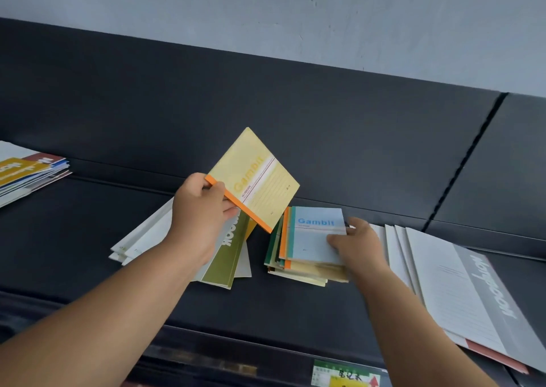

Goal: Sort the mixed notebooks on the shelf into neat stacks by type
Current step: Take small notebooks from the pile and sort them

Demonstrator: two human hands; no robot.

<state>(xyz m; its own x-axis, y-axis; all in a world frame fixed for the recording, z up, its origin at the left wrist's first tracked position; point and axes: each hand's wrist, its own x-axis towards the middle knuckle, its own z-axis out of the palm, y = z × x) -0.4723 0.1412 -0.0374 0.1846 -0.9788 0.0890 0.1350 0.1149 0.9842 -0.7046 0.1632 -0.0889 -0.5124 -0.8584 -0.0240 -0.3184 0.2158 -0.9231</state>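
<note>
Both arms reach forward over the dark shelf (pixel 280 307). The left hand (pixel 204 215) is raised above the surface with its back to the camera. Its thumb and curled fingers clamp the orange spine of one yellow notebook (pixel 257 179), which is held tilted in the air, cover up, above the gap between two heaps. The right hand (pixel 359 244) is lower and lies on the right edge of one blue notebook (pixel 313 238). The thumb is pressed on the cover and the fingers are wrapped round the edge, mostly hidden – a pinch on that book.

The blue notebook tops a stack (pixel 298 271) of small books in the middle of the shelf. Orange, teal, green and cream edges show beneath it, too many and too close to count surely.

Under the left wrist lies one olive notebook (pixel 224 262) on several fanned white notebooks (pixel 141 238) – three or four edges show. To the right of the right hand, at least four large grey notebooks (pixel 461 292) are spread in a fan, with a red cover showing beneath them. At the far left sits another mixed pile (pixel 26 173). A green label (pixel 345 375) is fixed to the front rail of the shelf, and a pale wall (pixel 266 11) rises behind.
</note>
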